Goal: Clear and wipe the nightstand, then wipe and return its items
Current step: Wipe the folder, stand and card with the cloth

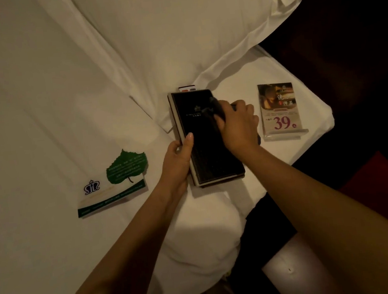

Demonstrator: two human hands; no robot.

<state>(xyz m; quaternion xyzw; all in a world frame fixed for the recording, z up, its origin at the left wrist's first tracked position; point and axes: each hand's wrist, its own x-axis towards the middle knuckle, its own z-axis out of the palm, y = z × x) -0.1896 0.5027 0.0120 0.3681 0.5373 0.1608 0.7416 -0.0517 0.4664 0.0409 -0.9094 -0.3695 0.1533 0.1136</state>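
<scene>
A black leather-look folder (205, 160) lies on the white bed sheet (39, 116). My left hand (177, 159) grips its left edge, thumb on the cover. My right hand (237, 125) presses a dark cloth (213, 110) against the upper part of the cover. A small card with coloured marks (187, 88) pokes out from under the folder's top edge. To the right stands a clear acrylic sign holder (278, 110) with a "39" advert. A green leaf-shaped card (126, 166) and a white-and-green leaflet (111, 197) lie to the left.
A white pillow (187, 31) lies behind the folder. The bed corner ends at the right, with dark floor and a red patch (386, 185) beyond. The nightstand is out of view. A pale rounded object (289, 269) sits low beside the bed.
</scene>
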